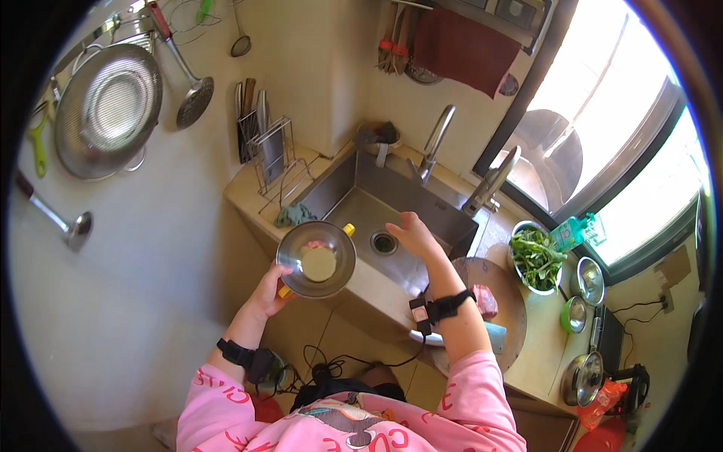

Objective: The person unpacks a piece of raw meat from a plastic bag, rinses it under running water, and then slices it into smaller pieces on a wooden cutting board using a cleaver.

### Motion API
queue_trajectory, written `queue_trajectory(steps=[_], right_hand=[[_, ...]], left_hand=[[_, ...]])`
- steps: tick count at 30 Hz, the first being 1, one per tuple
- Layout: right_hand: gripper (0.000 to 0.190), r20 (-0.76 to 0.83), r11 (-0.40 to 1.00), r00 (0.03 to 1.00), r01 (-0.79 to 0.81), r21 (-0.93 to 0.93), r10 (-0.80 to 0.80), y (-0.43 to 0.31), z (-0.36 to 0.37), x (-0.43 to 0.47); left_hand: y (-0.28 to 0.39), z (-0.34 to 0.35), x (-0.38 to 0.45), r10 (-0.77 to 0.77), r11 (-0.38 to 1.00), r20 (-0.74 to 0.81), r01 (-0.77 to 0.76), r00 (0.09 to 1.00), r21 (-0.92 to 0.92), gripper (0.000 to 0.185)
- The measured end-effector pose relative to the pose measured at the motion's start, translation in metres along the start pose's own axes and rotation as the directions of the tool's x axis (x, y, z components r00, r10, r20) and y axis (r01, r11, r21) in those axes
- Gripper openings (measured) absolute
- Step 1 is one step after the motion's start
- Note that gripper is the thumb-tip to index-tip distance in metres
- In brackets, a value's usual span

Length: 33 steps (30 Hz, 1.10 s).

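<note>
My left hand (pixel 275 291) grips a steel bowl (pixel 294 248) with yellow handles by its near left rim, off the left front edge of the sink. Inside the bowl are a pale round mass (pixel 319 264) and something pink beside it. My right hand (pixel 415 233) hovers over the steel sink (pixel 361 209), fingers apart and holding nothing, near the drain (pixel 384 242). Under and beside my right forearm lies a round wooden chopping board (pixel 511 344) with a piece of raw meat (pixel 485 301) and a cleaver (pixel 495 337).
A faucet (pixel 438 138) and a second tap (pixel 491 183) rise behind the sink. A knife rack (pixel 274 155) and green cloth (pixel 295 215) stand left. A bowl of leafy greens (pixel 536 260), smaller bowls (pixel 574 314) and a lidded pot (pixel 584 378) line the right counter. Cables (pixel 339 361) hang below.
</note>
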State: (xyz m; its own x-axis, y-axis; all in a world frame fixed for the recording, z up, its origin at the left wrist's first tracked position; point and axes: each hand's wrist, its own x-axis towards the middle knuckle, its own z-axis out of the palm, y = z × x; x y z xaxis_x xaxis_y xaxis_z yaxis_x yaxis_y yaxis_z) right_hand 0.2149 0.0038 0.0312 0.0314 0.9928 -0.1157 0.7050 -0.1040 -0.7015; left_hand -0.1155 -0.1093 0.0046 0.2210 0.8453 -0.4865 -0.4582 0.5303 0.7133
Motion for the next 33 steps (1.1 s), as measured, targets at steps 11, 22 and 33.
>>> queue_trajectory(steps=[11, 22, 33], right_hand=[[0.070, -0.555, 0.986, 0.824, 0.162, 0.032, -0.118, 0.037, 0.031, 0.224], [0.008, -0.053, 0.088, 0.832, 0.005, 0.996, 0.553, 0.083, 0.056, 0.171], [0.044, -0.665, 0.916, 0.668, -0.395, 0.065, 0.335, 0.089, 0.068, 0.109]], left_hand=[[0.067, -0.030, 0.083, 0.151, 0.953, -0.150, -0.104, 0.977, 0.286, 0.053], [0.025, 0.076, 0.299, -0.270, 0.844, 0.086, 0.192, 0.959, 0.501, 0.065], [-0.032, 0.109, 0.360, -0.166, 0.863, 0.288, -0.003, 0.943, 0.505, 0.048]])
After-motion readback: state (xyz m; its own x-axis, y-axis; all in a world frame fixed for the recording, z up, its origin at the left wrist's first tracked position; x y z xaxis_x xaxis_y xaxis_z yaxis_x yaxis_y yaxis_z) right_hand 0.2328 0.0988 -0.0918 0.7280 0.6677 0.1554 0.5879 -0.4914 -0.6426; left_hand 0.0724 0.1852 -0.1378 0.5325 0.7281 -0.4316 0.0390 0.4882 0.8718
